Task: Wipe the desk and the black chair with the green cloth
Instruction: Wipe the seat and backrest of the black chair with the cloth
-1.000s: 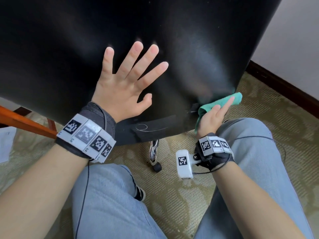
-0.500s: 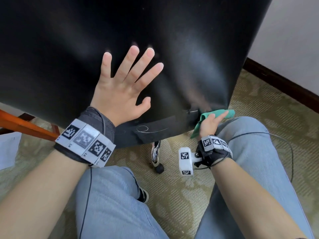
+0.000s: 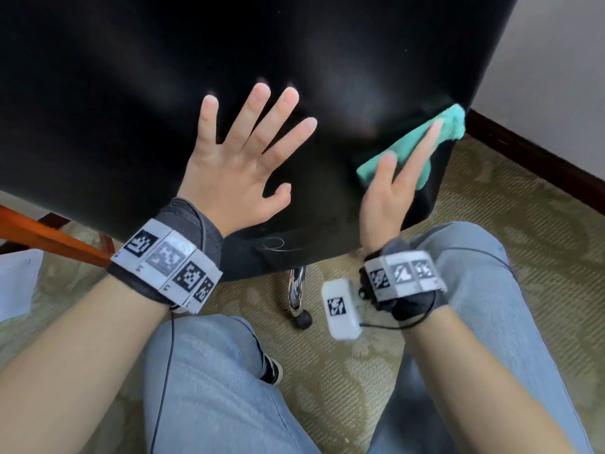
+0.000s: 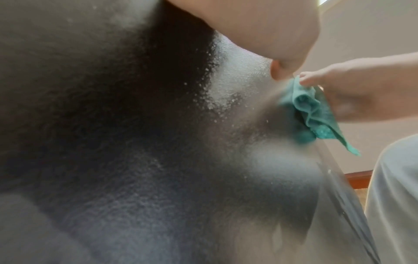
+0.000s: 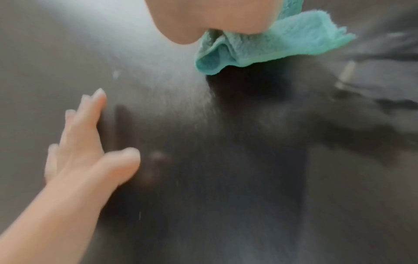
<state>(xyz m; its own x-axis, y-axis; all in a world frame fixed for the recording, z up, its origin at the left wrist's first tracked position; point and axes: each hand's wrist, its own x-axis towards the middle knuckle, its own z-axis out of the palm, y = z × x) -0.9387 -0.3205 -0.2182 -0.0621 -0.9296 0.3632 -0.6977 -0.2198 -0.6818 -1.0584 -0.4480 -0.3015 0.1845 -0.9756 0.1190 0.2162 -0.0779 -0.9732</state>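
Note:
The black chair [image 3: 131, 93] fills the upper part of the head view, its back towards me. My left hand [image 3: 242, 165] lies flat on it with fingers spread and holds nothing. My right hand [image 3: 402, 172] presses the green cloth [image 3: 451, 126] against the chair's right edge with straight fingers. The cloth sticks out past the fingertips and below the palm. In the left wrist view the folded cloth [image 4: 309, 110] hangs under the right hand [image 4: 361, 92]. In the right wrist view the cloth [image 5: 271, 46] bunches beneath my palm, with the left hand [image 5: 86, 142] flat on the chair [image 5: 226, 160].
A chrome chair leg [image 3: 296, 290] with a black caster [image 3: 303, 320] stands on patterned carpet between my knees [image 3: 212, 388]. An orange wooden bar [image 3: 49, 240] and white paper [image 3: 16, 283] are at the left. A dark baseboard [image 3: 540, 165] and a wall run along the right.
My right hand has slid the green cloth up the chair's right edge from the lower corner, its fingers now stretched out. The left hand has stayed flat on the chair back.

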